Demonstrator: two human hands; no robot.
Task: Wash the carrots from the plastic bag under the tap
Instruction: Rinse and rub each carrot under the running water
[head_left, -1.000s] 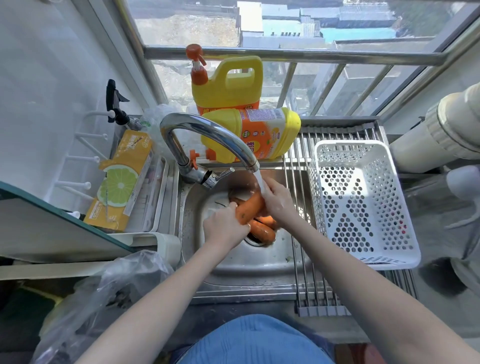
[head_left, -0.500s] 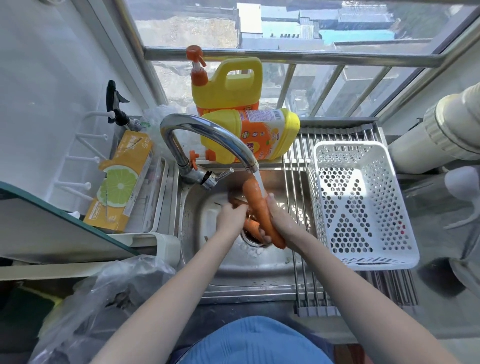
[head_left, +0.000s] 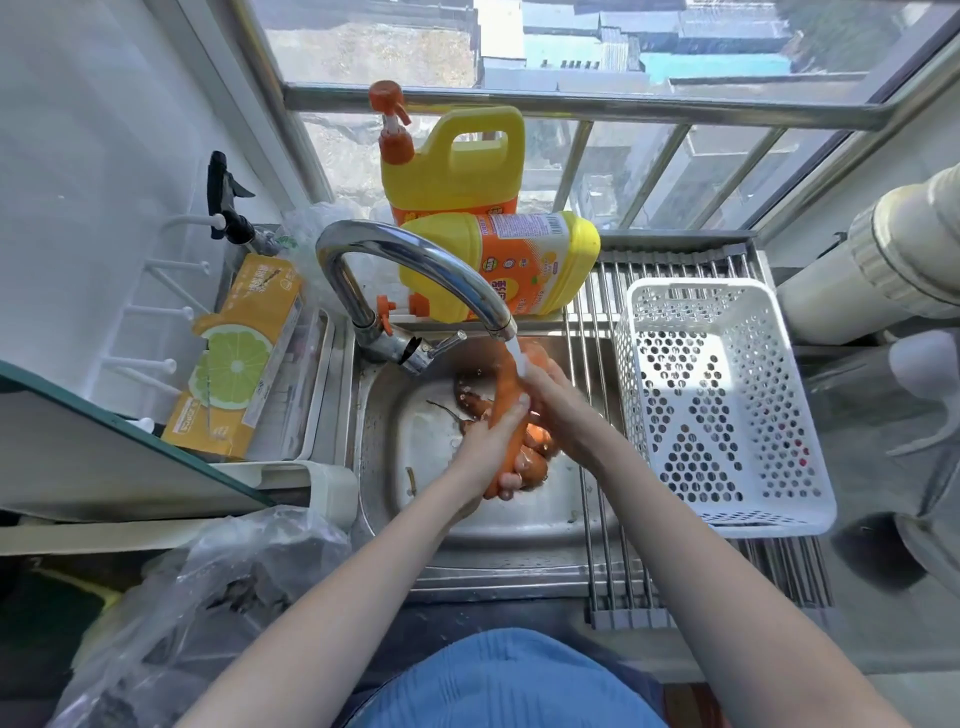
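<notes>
A long orange carrot (head_left: 505, 387) stands nearly upright under the running tap (head_left: 415, 270) above the steel sink (head_left: 410, 499). My left hand (head_left: 488, 447) grips its lower half, fingers curled round it. My right hand (head_left: 545, 395) wraps its upper part where the water stream lands. More carrots (head_left: 535, 467) lie in the sink bottom near the drain, partly hidden by my hands. The clear plastic bag (head_left: 208, 597) lies crumpled on the counter at the lower left.
A white perforated basket (head_left: 722, 405) sits on a roll-up rack (head_left: 613, 571) right of the sink. Two yellow detergent jugs (head_left: 467, 171) stand and lie behind the tap. A lime-printed box (head_left: 239, 358) rests in a tray at the left.
The carrot swung from lying across the hands to pointing up under the stream. My left hand shifted onto its lower half while my right hand slid up toward its top.
</notes>
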